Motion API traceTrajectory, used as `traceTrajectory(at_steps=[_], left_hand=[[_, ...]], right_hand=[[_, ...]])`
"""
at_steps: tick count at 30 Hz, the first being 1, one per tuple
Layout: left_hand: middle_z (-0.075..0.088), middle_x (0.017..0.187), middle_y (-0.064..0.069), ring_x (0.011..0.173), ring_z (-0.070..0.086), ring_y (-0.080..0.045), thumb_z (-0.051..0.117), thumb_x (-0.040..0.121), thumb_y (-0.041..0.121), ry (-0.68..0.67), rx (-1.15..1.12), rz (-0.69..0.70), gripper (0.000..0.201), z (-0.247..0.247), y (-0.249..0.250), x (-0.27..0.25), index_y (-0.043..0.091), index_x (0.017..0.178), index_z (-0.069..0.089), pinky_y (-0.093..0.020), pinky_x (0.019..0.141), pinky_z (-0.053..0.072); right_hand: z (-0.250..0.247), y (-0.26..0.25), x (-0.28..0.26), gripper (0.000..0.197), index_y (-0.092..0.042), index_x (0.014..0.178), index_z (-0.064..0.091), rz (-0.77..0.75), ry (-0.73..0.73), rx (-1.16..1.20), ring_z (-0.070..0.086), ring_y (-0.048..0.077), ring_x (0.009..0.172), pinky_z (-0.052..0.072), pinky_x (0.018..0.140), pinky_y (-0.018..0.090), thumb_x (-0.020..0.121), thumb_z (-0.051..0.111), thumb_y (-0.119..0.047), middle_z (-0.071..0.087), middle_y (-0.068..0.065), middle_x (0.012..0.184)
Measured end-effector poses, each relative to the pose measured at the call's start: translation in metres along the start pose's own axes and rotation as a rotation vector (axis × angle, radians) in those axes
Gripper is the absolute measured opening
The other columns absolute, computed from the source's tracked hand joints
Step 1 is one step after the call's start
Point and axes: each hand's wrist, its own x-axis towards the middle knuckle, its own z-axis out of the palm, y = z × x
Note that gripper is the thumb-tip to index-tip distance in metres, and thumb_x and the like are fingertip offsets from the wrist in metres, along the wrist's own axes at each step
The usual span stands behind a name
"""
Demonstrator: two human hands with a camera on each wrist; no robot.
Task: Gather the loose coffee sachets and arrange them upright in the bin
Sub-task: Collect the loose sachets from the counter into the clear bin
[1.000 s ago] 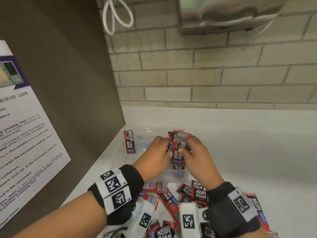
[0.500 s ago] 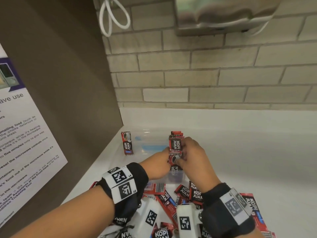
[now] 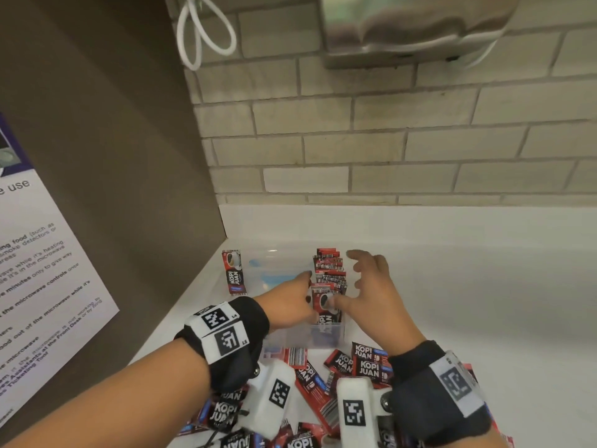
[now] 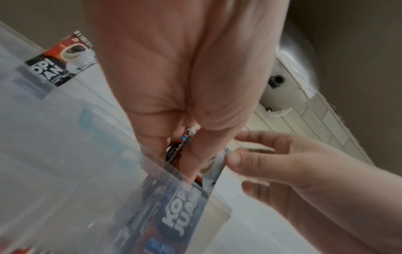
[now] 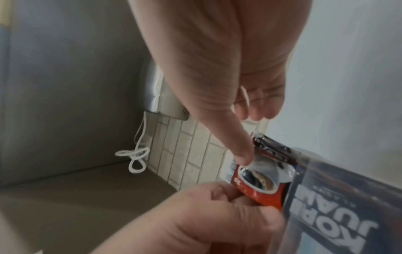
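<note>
A clear plastic bin (image 3: pixel 290 337) stands on the white counter. A row of red-and-black coffee sachets (image 3: pixel 329 270) stands upright along its right side. My left hand (image 3: pixel 307 295) reaches into the bin and pinches the front sachet (image 3: pixel 324 305) between thumb and fingers (image 4: pixel 195 151). My right hand (image 3: pixel 352 286) hovers over the row with fingers spread, and only its thumb (image 5: pixel 241 154) presses on the front sachet (image 5: pixel 256 183). One lone sachet (image 3: pixel 233 271) stands in the bin's far left corner. Several loose sachets (image 3: pixel 368 367) lie on the counter under my wrists.
A brown panel (image 3: pixel 113 156) with a printed notice (image 3: pixel 38 270) closes off the left. A brick wall (image 3: pixel 387 140) runs behind the counter, with a metal wall unit (image 3: pixel 403 24) and a looped white cord (image 3: pixel 206 30) above. White counter (image 3: pixel 484 302) stretches to the right.
The handful of sachets went down into the bin's row. My right hand let go and spread its fingers, while the left hand stayed at the front sachet.
</note>
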Motion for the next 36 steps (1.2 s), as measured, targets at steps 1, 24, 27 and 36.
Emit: traceTrajectory(at_steps=[1, 24, 27, 36], left_hand=[[0.059, 0.120, -0.010, 0.111, 0.058, -0.026, 0.064, 0.067, 0.008, -0.003, -0.037, -0.033, 0.069, -0.001, -0.002, 0.001, 0.013, 0.130, 0.039, -0.046, 0.098, 0.048], [0.057, 0.084, -0.002, 0.076, 0.058, -0.006, 0.040, 0.079, -0.023, -0.231, -0.271, -0.057, 0.040, 0.005, 0.020, 0.008, 0.013, 0.091, 0.054, -0.016, 0.070, 0.051], [0.058, 0.093, -0.011, 0.085, 0.057, -0.015, 0.039, 0.078, -0.022, -0.215, -0.206, -0.069, 0.039, 0.004, 0.022, 0.007, 0.005, 0.102, 0.056, -0.020, 0.074, 0.050], [0.051, 0.136, -0.009, 0.125, 0.045, -0.019, 0.040, 0.078, -0.021, -0.123, -0.074, -0.169, 0.062, -0.002, 0.016, 0.006, 0.009, 0.132, 0.048, -0.033, 0.104, 0.039]], right_hand=[[-0.001, 0.002, 0.001, 0.078, -0.017, 0.137, 0.036, 0.060, -0.013, 0.022, 0.050, 0.017, 0.104, 0.045, 0.085, 0.016, 0.071, 0.077, -0.011, 0.035, -0.001, 0.116], [0.030, 0.012, 0.000, 0.052, -0.009, 0.135, 0.032, 0.199, -0.257, -0.061, 0.045, 0.033, 0.115, 0.036, 0.101, 0.040, 0.085, 0.043, -0.002, 0.044, 0.016, 0.126], [0.028, 0.011, 0.003, 0.049, -0.008, 0.129, 0.036, 0.260, -0.263, -0.013, 0.045, 0.034, 0.115, 0.037, 0.101, 0.044, 0.082, 0.047, -0.004, 0.044, 0.016, 0.124], [0.017, 0.010, 0.003, 0.043, -0.014, 0.119, 0.038, 0.273, -0.276, 0.016, 0.045, 0.029, 0.112, 0.040, 0.097, 0.046, 0.080, 0.053, -0.014, 0.046, 0.011, 0.117]])
